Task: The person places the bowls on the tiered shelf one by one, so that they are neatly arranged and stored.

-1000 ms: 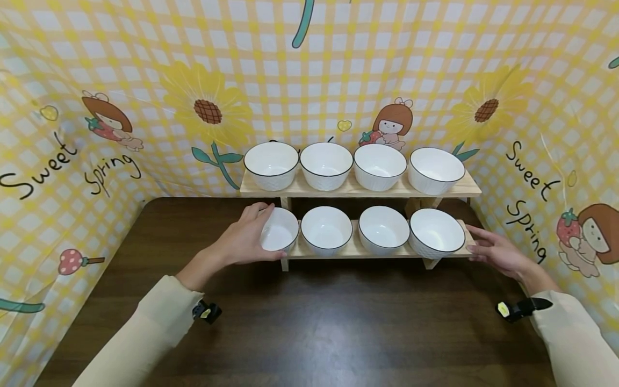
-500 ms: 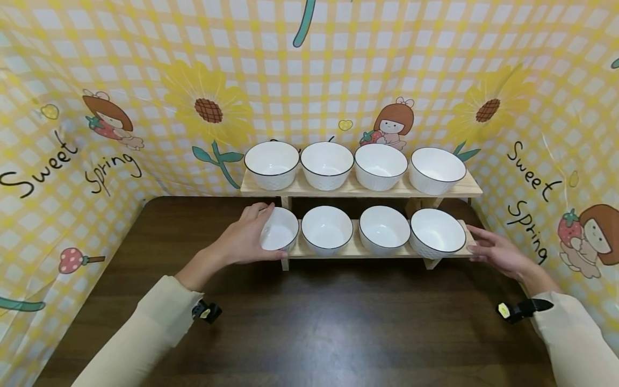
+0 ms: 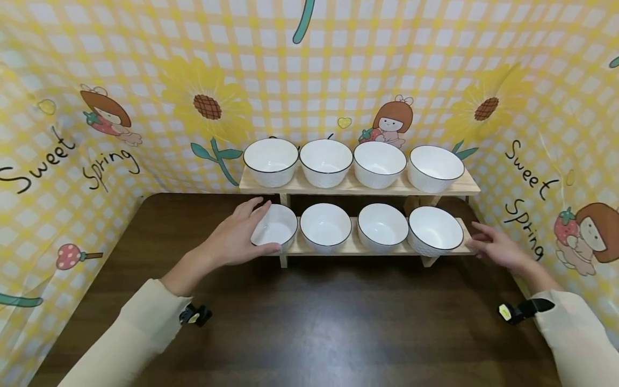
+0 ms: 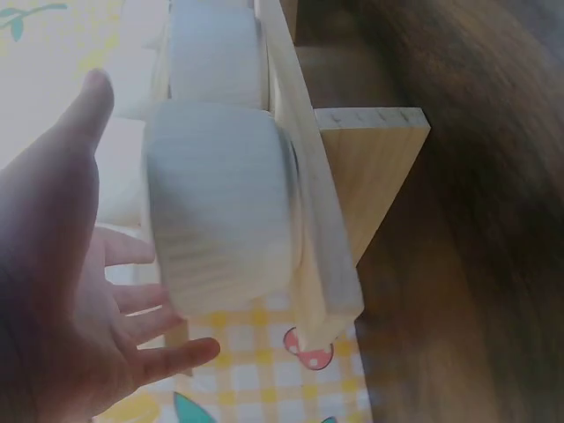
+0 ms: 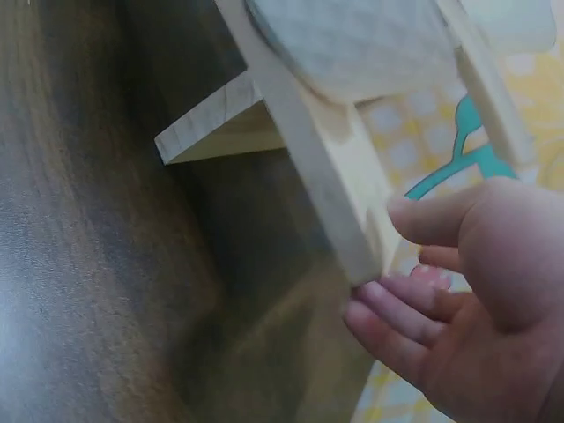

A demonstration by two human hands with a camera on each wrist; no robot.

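In the head view my left hand (image 3: 232, 236) is beside the leftmost bowl (image 3: 274, 226) of the lower row, thumb and fingers spread around its left side. The left wrist view shows that white ribbed bowl (image 4: 220, 207) standing upright on the shelf, with the thumb apart from its wall. My right hand (image 3: 498, 248) is at the right end of the lower wooden board (image 3: 465, 236), fingers loosely bent. In the right wrist view the thumb and fingertips lie right at the end of the board (image 5: 330, 185). The rightmost lower bowl (image 3: 435, 231) stands close by.
The two-tier wooden rack stands on a dark brown table (image 3: 319, 322). Its upper board (image 3: 348, 185) carries a row of several white, dark-rimmed bowls (image 3: 326, 164). A yellow checked cloth (image 3: 314, 70) hangs behind and at both sides.
My left hand has let go of the leftmost lower bowl and drawn slightly left. My right hand has loosened at the board's end, its fingers lifting. The bowls and rack keep their places.
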